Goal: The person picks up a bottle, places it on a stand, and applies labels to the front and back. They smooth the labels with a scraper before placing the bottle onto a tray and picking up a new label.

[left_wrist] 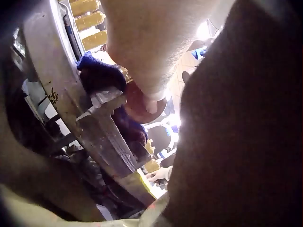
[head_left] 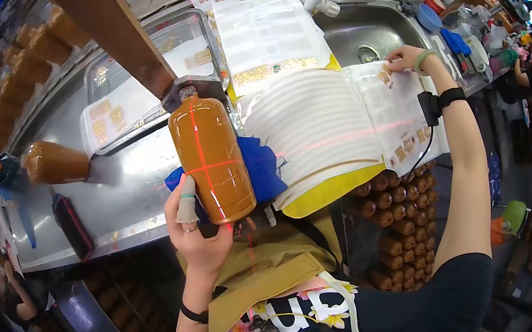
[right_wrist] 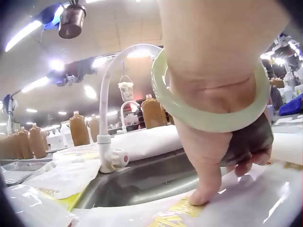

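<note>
A glossy brown bottle (head_left: 212, 159) lies with its neck against a dark holder (head_left: 193, 90) on a wooden post. My left hand (head_left: 201, 243) grips its lower end, with a wrapped finger along the side; the left wrist view shows the round base (left_wrist: 142, 105) against the hand. At the right, my right hand (head_left: 407, 59) reaches a white sheet (head_left: 399, 113) bearing gold decals. In the right wrist view its thumb touches a gold decal (right_wrist: 187, 207), while the curled fingers hold a dark flat piece (right_wrist: 251, 142) against the palm.
Behind the sheets are a steel sink (head_left: 366, 31) and a white tap (head_left: 322, 3). A blue cloth (head_left: 263, 166) lies under the bottle. Left of it are a clear tray (head_left: 97, 87), another brown bottle (head_left: 56, 162) and a dark phone-like object (head_left: 73, 226).
</note>
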A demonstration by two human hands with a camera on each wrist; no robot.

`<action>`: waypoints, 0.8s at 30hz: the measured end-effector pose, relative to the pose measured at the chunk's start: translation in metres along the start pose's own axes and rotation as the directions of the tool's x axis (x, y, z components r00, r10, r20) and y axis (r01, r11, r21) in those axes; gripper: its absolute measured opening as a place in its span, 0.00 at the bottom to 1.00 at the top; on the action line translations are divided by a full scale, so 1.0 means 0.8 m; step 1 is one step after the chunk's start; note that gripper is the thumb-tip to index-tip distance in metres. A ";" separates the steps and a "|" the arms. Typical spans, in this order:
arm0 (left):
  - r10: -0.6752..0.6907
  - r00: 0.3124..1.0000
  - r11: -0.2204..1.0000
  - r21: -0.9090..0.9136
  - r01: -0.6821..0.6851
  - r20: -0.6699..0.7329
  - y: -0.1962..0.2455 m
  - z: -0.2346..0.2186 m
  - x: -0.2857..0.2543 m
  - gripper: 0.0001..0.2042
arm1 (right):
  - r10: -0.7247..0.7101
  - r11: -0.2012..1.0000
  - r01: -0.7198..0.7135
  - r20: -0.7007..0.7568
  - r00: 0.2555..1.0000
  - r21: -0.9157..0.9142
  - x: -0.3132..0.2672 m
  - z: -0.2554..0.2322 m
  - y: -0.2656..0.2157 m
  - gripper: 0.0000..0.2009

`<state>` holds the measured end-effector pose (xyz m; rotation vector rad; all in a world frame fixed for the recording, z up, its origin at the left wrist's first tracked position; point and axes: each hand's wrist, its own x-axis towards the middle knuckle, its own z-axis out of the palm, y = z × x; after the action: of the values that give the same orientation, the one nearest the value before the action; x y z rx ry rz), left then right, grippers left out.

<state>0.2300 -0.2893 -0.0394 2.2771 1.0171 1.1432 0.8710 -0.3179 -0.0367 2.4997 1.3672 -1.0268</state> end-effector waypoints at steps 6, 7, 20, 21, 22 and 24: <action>0.025 0.999 0.999 0.040 -0.023 -0.031 0.005 0.000 0.006 0.37 | -0.048 0.996 0.067 -0.318 0.947 0.051 0.010 0.008 -0.016 0.10; -0.006 1.000 1.000 0.023 0.006 -0.014 0.006 -0.002 0.004 0.38 | -0.154 0.987 0.154 -0.437 0.886 -0.035 0.006 0.013 -0.032 0.09; -0.065 0.995 0.993 -0.096 0.073 0.076 0.005 -0.012 0.013 0.46 | -0.673 0.592 0.806 -0.539 0.507 0.020 -0.235 0.087 -0.394 0.04; -0.076 0.992 0.988 -0.128 0.088 0.096 0.002 -0.013 0.011 0.46 | -0.677 0.587 0.809 -0.535 0.505 0.021 -0.242 0.089 -0.406 0.04; -0.086 0.989 0.981 -0.160 0.105 0.118 -0.003 -0.013 0.008 0.46 | -0.707 0.501 0.858 -0.519 0.480 0.112 -0.247 0.092 -0.416 0.04; -0.101 0.983 0.974 -0.187 0.130 0.155 -0.005 -0.020 0.012 0.48 | -0.740 0.403 0.892 -0.501 0.448 0.203 -0.247 0.098 -0.436 0.04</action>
<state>0.2188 -0.2791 -0.0277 2.0831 0.9242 0.9695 0.4868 -0.2831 0.0979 2.2201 3.0339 -1.1435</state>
